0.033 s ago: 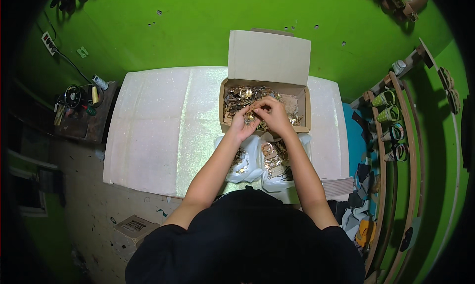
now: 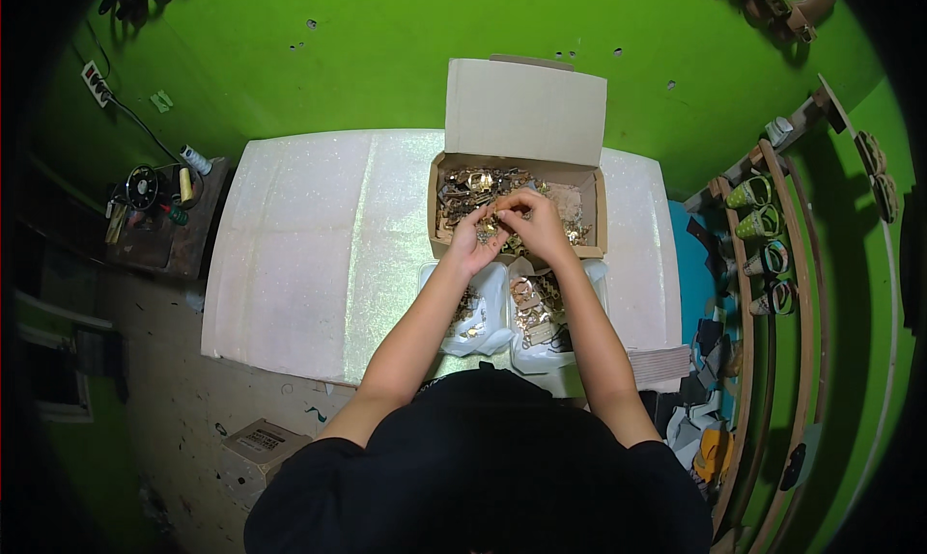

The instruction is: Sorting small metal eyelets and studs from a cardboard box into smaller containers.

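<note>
Both hands meet over the near part of an open cardboard box (image 2: pixel 600 207) of loose metal hardware. My left hand (image 2: pixel 471 245) is turned palm up and cupped, its fingers curled toward the right hand. My right hand (image 2: pixel 537 228) comes over from the right, thumb and fingertips pinched together at the left hand's fingers. A small piece seems to lie between them; its kind is too small to tell. Gold and dark buckle-like fittings (image 2: pixel 480 181) fill the box, mostly on its left. Below my wrists are a left plastic-lined tub (image 2: pixel 492 340) and a right tub (image 2: pixel 541 365), both holding small metal parts.
The box lid (image 2: pixel 526 110) stands raised against the green wall. A pale shiny cover (image 2: pixel 290 255) lies over the table. At left is a dark side table (image 2: pixel 154 250) with thread spools; at right, a wooden rack (image 2: pixel 809 361) with sandals. A carton (image 2: pixel 261 453) sits on the floor.
</note>
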Demonstrator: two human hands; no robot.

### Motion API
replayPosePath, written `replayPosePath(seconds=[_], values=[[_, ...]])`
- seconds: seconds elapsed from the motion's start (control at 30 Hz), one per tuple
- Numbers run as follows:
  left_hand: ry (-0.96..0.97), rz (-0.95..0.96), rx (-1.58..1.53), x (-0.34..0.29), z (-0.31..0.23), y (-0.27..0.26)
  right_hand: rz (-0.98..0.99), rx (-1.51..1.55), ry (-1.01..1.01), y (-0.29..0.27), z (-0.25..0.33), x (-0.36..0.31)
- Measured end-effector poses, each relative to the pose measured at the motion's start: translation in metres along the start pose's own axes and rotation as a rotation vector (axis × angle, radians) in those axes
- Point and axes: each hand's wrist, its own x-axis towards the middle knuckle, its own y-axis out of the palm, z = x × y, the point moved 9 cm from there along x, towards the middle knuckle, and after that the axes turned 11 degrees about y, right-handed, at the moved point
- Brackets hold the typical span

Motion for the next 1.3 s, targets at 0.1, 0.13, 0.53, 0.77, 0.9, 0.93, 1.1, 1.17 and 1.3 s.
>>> replayPosePath(seconds=[0.1, 0.13, 0.53, 0.77, 0.9, 0.93, 1.1, 1.17, 1.3], values=[[-0.016, 0.014, -0.032, 0.004, 0.0, -0.01, 0.106, 0.243, 0.266, 0.008, -0.025, 0.0], [-0.006, -0.006, -0.051, 0.004, -0.001, -0.012, 0.097, 0.224, 0.23, 0.006, -0.022, -0.001], [-0.031, 0.209, -0.104, -0.026, -0.007, 0.008, 0.168, 0.727, 0.479, 0.022, -0.035, -0.025], [-0.033, 0.181, -0.051, -0.033, -0.012, 0.001, 0.119, 0.446, 0.365, 0.026, -0.028, -0.023], [-0.046, 0.143, -0.01, -0.035, -0.015, 0.002, 0.043, 0.391, 0.365, 0.025, -0.034, -0.018], [-0.024, 0.105, -0.01, -0.034, -0.017, 0.0, 0.011, 0.384, 0.322, 0.024, -0.032, -0.016], [-0.049, 0.118, -0.116, -0.03, -0.021, -0.001, -0.012, 0.477, 0.36, 0.025, -0.032, -0.019], [-0.03, 0.101, -0.12, -0.03, -0.023, 0.001, 0.001, 0.656, 0.419, 0.028, -0.038, -0.022], [-0.013, 0.124, -0.165, -0.028, -0.029, 0.001, 0.04, 0.57, 0.384, 0.029, -0.046, -0.026]])
